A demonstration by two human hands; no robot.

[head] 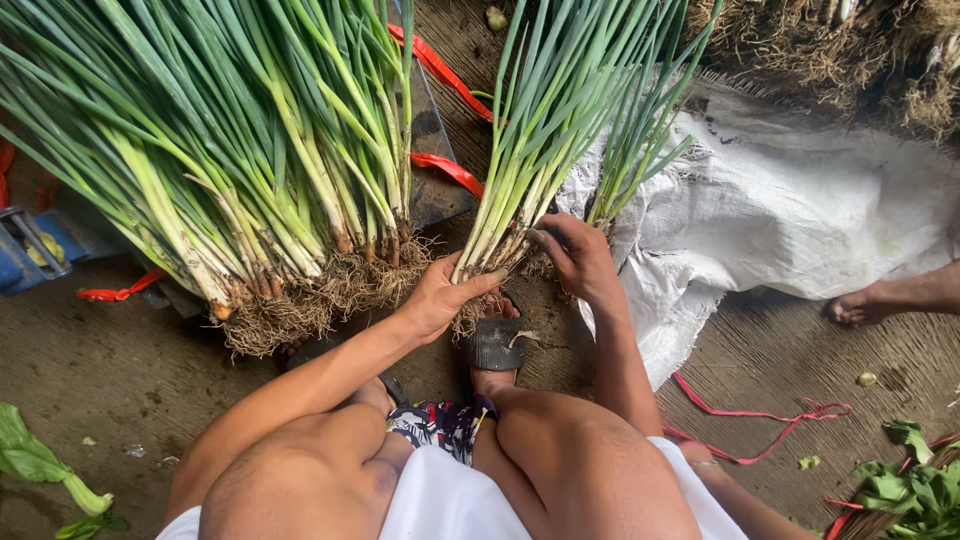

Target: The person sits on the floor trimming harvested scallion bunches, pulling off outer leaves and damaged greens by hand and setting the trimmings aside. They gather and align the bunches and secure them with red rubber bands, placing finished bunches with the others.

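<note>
My left hand and my right hand clasp the root end of a bunch of green onions, its long leaves fanning away from me. The left palm presses the bunch's left side near the white stems. The right hand's fingers wrap the right side by the tangled roots. A much larger pile of green onions lies to the left, roots toward me, just beyond my left wrist. My knees and a sandalled foot sit below the hands.
A white woven sack spreads on the right. Red ties lie on the dirt floor, and another red tie lies between the bunches. Another person's foot rests at the right edge. Leafy scraps and a blue object lie nearby.
</note>
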